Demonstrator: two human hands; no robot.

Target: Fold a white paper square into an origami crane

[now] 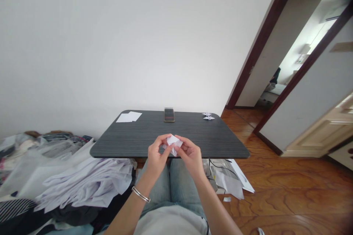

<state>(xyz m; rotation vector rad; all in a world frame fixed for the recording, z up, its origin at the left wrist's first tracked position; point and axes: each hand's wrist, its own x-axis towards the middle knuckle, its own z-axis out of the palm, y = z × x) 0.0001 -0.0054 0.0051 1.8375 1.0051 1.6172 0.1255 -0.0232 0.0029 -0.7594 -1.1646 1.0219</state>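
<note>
Both of my hands pinch a small folded white paper piece (173, 142) held over the near edge of the dark grey table (132, 137). My left hand (156, 157), with a silver bracelet on its wrist, grips the paper's left side. My right hand (191, 155) grips its right side with fingers curled. Flat white paper sheets (128, 116) lie at the table's far left. A phone (169, 114) stands at the far middle. Two small folded paper cranes (208, 116) sit at the far right.
A heap of clothes and plastic bags (68, 176) fills the floor on the left. Loose papers and a black cable (228, 180) lie under the table's right side on the wooden floor (289, 191). An open doorway (289, 80) is at right.
</note>
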